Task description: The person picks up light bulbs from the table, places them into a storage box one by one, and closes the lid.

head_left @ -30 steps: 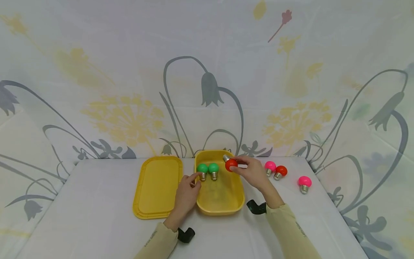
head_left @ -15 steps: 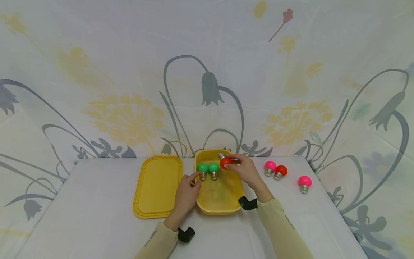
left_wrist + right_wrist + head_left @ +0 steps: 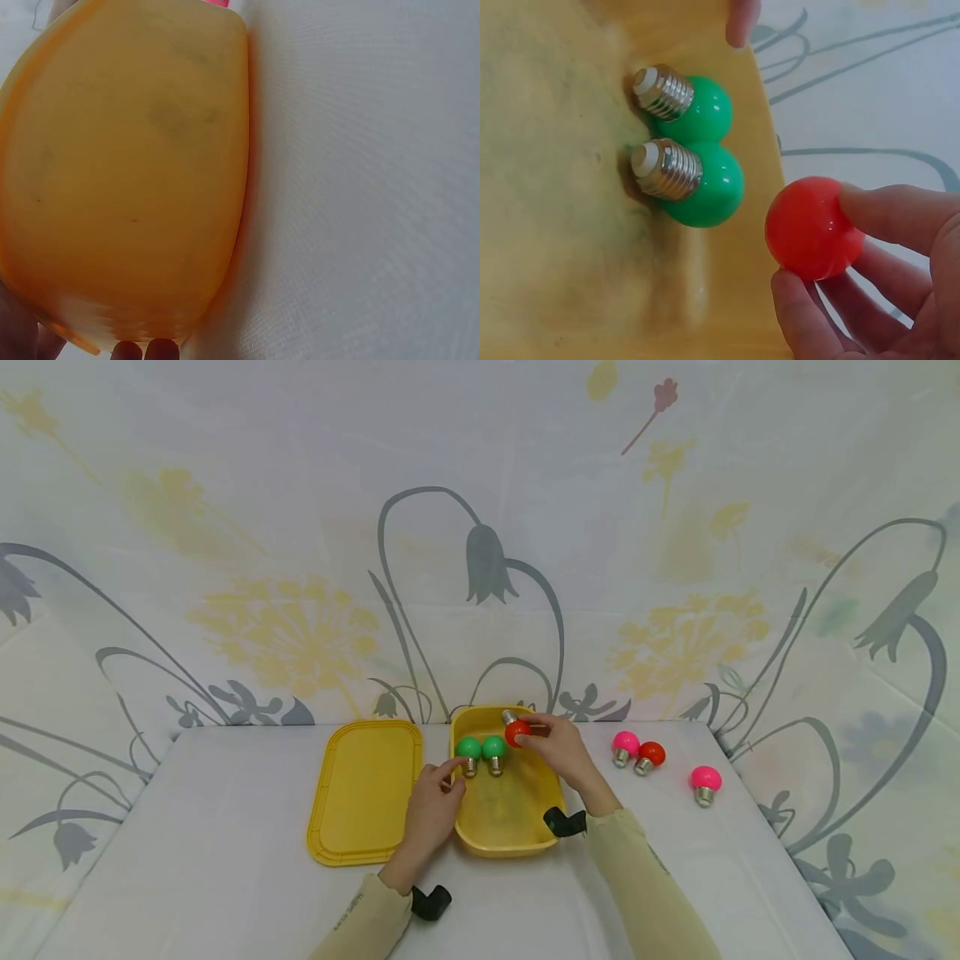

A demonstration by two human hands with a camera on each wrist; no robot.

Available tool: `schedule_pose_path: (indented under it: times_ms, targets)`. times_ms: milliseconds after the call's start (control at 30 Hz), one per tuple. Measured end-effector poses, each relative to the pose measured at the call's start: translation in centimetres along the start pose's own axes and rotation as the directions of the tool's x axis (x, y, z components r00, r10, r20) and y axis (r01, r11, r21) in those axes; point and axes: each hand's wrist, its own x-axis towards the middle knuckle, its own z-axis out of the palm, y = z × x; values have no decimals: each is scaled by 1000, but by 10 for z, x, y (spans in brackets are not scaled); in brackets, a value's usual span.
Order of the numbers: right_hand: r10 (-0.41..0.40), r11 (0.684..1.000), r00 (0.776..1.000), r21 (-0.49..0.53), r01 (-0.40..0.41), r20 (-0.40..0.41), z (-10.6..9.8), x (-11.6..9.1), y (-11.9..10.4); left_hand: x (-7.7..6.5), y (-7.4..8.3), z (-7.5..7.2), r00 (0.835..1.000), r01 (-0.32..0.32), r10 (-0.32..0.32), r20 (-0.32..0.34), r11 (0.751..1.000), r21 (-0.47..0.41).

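My right hand holds a red light bulb above the far right part of a yellow plastic container. In the right wrist view, thumb and fingers pinch the bulb's round red globe; its metal base, hidden there, points up and left in the head view. Two green light bulbs lie side by side inside the container, bases toward the near side. At the left rim, my left hand grips the container, index finger over the edge. The left wrist view shows fingertips against its outer wall.
A flat yellow lid lies left of the container. To the right, a pink bulb and another red bulb lie together, with a second pink bulb farther right. A flower-patterned cloth hangs behind the white table.
My right hand has carried the red bulb leftward and slightly away, closer to the green bulbs. The left hand stays at the container's rim.
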Motion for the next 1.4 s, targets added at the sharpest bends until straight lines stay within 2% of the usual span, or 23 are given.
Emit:
schedule_pose_path:
  times_ms: [167, 367, 500, 700, 800, 1000, 1067, 1200, 1300, 1400]
  targets:
    - [11, 1000, 1000, -20, -11, 8, 2, 5, -2, 0, 0, -1, 1000, 2, -2, 1, 1000, -5]
    - [-13, 998, 1000, -57, 14, 27, 5, 11, -4, -1, 0, -2, 1000, 7, -7, 1, 1000, 1]
    - [-20, 996, 999, -85, 24, 49, 4, 13, -5, 0, 1, -2, 1000, 21, -21, 6, 1000, 1]
    - [-20, 991, 994, -130, 33, 106, 2, 15, -6, 0, 0, -1, 1000, 8, -8, 1, 1000, 1]
    - [-38, 983, 985, -171, 68, 170, 0, 16, -9, 0, -1, -1, 1000, 7, -7, -1, 1000, 0]
    - [-139, 954, 942, -213, 211, 307, -4, 19, -8, 0, -2, 0, 1000, 7, -7, 3, 1000, 2]
    - [-124, 965, 935, -177, 192, 333, -6, 17, -8, 0, -2, 0, 1000, 6, -6, 5, 1000, 6]
    - [-46, 996, 918, -47, 70, 393, -12, 14, -9, 0, -1, 0, 1000, 4, -4, 5, 1000, 11]
    - [-20, 999, 896, 43, 1, 444, -17, 13, -8, 0, -1, 0, 1000, 5, -5, 4, 1000, 13]
    - [-10, 997, 887, 73, -27, 461, -19, 12, -10, 0, -1, 0, 1000, 6, -6, 5, 1000, 10]
